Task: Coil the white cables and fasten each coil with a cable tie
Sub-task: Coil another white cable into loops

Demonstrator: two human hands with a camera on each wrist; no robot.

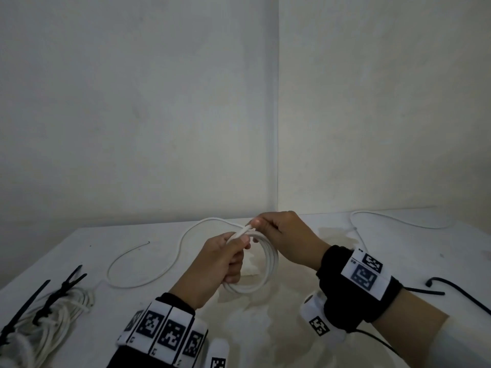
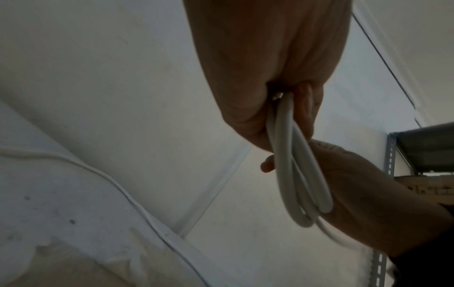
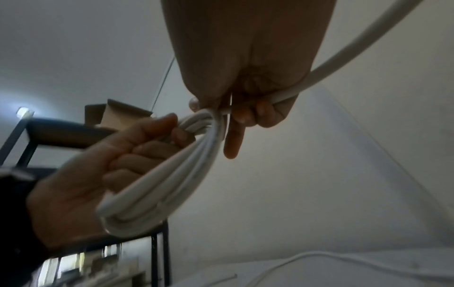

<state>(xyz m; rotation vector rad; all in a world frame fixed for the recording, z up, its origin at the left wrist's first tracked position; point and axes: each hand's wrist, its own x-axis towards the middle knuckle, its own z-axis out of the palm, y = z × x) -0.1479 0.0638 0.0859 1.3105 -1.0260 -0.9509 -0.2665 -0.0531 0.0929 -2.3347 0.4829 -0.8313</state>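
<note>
Left hand wrapped round the white cable, holding its loops together above the table. Right hand just beside it, pinching the loose end of the same cable at the top of the loops. Left of the grip, a tied bundle with black ties.

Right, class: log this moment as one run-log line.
left hand: grips coil | right hand: pinches cable at coil top | tail: loose on table | tie: not yet on
</note>
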